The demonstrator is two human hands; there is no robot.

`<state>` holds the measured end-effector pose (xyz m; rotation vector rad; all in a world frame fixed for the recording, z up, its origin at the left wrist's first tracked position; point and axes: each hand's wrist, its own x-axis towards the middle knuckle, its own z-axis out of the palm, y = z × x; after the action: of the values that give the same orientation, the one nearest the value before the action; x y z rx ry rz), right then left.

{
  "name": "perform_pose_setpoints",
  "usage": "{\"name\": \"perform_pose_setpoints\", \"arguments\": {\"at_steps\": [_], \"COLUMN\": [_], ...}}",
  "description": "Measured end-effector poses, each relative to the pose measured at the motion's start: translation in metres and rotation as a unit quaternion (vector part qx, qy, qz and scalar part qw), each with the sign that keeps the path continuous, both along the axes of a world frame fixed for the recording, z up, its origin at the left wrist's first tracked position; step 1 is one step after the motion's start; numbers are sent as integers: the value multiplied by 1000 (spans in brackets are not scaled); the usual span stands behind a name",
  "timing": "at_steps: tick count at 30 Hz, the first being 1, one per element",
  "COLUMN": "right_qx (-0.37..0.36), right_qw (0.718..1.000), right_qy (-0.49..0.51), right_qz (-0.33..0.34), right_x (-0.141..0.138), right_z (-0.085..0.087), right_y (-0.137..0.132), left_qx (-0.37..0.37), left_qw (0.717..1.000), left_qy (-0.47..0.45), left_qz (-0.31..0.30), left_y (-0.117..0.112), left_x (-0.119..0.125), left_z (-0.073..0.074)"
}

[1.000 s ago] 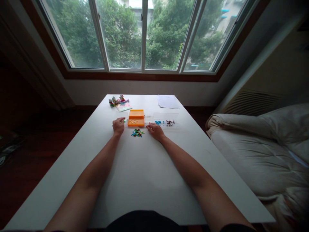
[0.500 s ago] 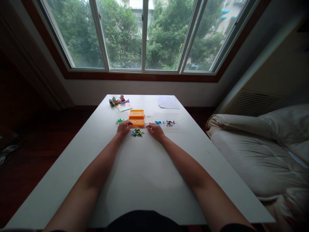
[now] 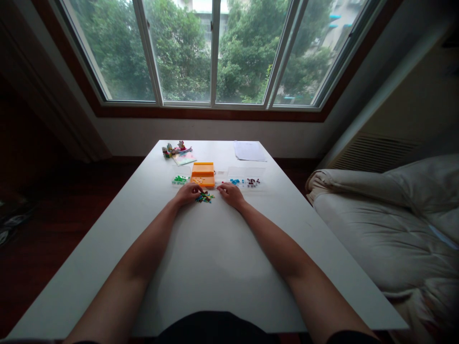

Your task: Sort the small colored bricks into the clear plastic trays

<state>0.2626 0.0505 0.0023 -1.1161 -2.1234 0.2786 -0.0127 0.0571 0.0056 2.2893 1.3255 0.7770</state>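
Note:
My left hand (image 3: 188,193) is at the left edge of a pile of small mixed-colour pieces (image 3: 205,198), its fingers curled together onto it. Whatever they may grip is too small to make out. My right hand (image 3: 232,195) rests on the table just right of the pile, thumb and fingertips pinched; anything between them is hidden. Behind the hands stands an open orange box (image 3: 203,173) with light orange pieces in its near half. Green pieces (image 3: 180,179) sit in a clear case to its left. Blue pieces (image 3: 234,181) and dark brown pieces (image 3: 253,182) lie to the right in another clear case.
The white table (image 3: 211,267) runs up toward the window. Small toy figures (image 3: 168,150) and a coloured leaflet (image 3: 184,158) are at its far left corner, white paper sheets (image 3: 250,151) at the far right. A padded couch (image 3: 380,229) stands along the right side.
My left hand has come from the orange box's near left corner toward me and right, onto the edge of the pile. My right hand has stayed in place.

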Motion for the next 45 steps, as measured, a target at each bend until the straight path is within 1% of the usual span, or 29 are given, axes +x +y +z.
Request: {"name": "perform_pose_setpoints", "arguments": {"at_steps": [4,10,13,16,19,22,24,29,33,39,41,45], "right_qx": [-3,0,-3,-5,-6,-4,-4,3,1,0,3,-2], "right_qw": [1000,1000,1000,1000,1000,1000,1000,1000,1000,1000,1000,1000], "right_qy": [0,-3,0,4,3,3,3,1,1,-2,-2,-4], "right_qz": [-1,-6,-4,-3,-4,-2,-4,0,-1,-1,1,-2], "right_x": [-1,-1,0,1,0,0,0,0,0,1,1,1], "right_z": [1,0,-1,-2,-3,-4,-4,-5,-4,-3,-4,-5], "right_y": [-1,0,0,1,1,2,2,2,1,0,1,2], "left_qx": [-13,-18,-22,-31,-29,-11,9,46,40,20,17,10], "left_qw": [1000,1000,999,996,986,970,960,932,915,901,898,903], "left_qy": [-3,-11,-27,-72,-150,-218,-237,-233,-214,-205,-213,-227], "left_qz": [-4,9,28,48,66,108,150,272,340,383,384,366], "left_y": [2,1,0,1,3,4,5,7,10,14,15,16], "left_x": [1,1,1,1,1,0,-4,-16,-22,-26,-27,-26], "left_z": [-1,-2,-1,-1,-2,-3,-3,-2,-5,-9,-10,-11]}}
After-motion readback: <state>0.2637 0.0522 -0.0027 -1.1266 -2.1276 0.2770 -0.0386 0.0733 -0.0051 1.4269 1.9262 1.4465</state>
